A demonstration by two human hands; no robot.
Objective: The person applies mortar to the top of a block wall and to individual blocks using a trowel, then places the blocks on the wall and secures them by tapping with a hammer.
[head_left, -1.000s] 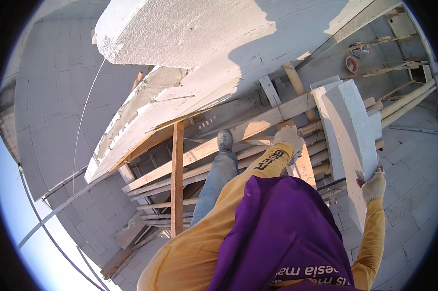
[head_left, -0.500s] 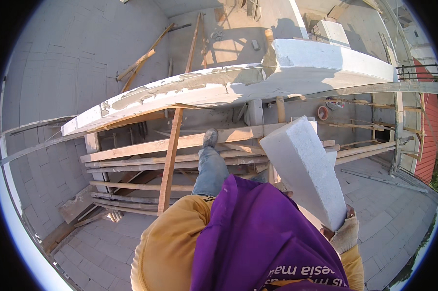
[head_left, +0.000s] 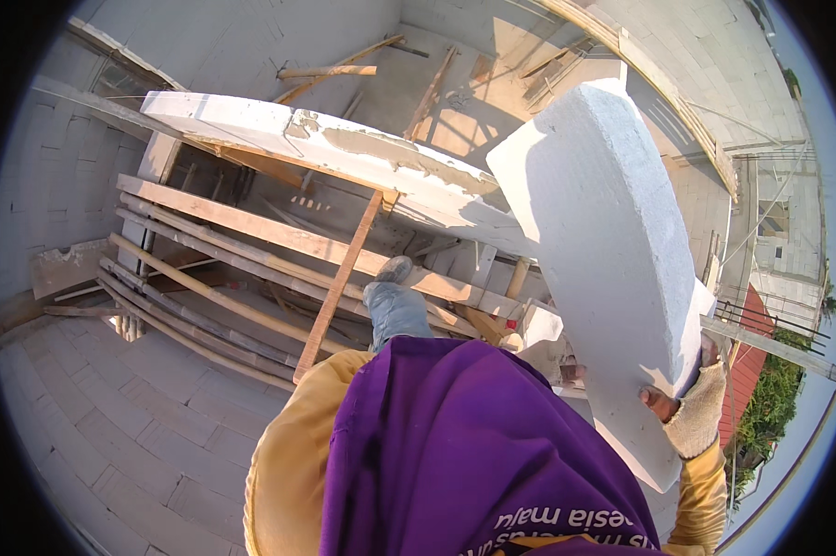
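Observation:
A large pale lightweight concrete block (head_left: 612,241) rises at a tilt on the right, in front of my body. At its lower right edge is my right hand (head_left: 697,408), in a fingerless knit glove, with thumb on the near face and fingers curled round the edge: closed on the block. Only some fingers of my left hand (head_left: 572,372) show at the block's lower left edge, closed against it; the rest is hidden by my purple shirt. Behind the block runs a row of white blocks (head_left: 223,116) with grey mortar (head_left: 381,156) spread along its top.
My booted foot (head_left: 395,270) rests on a wooden plank (head_left: 279,236) of the scaffold. Several bamboo poles (head_left: 205,292) run beside it, and a slanting timber prop (head_left: 344,278) crosses them. Gaps between the poles open downward. A red roof (head_left: 749,338) and greenery (head_left: 770,398) lie beyond at the right.
The block has been raised and moved away from my body toward the white row, and it now covers the row's right part. My view has turned to the right.

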